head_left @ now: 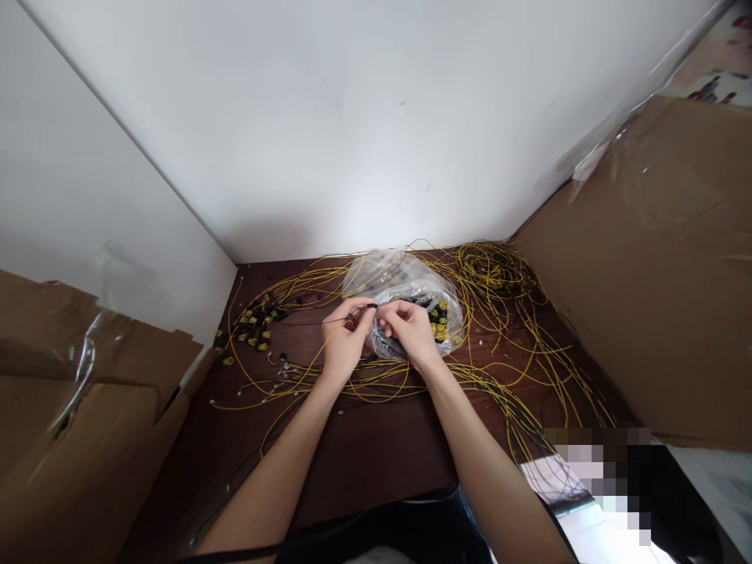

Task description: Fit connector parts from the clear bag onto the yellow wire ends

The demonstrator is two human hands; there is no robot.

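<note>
My left hand [345, 335] is closed in a pinch around a small black piece [371, 306], and a thin dark wire [305, 323] runs out to its left. Right beside it, my right hand [412, 329] pinches at the same spot, its fingertips hiding whatever lies between them. Under both hands lies a clear plastic bag [385, 274] containing several black and yellow connectors [439, 319]. Yellow and black wires [376, 389] pass beneath my wrists.
A cluster of black and yellow connectors [252, 325] with wires lies left on the dark brown table [376, 450]. A coil of yellow wire [497, 266] sits at the back right. Cardboard [658, 274] walls flank both sides, and a white panel [364, 125] stands behind.
</note>
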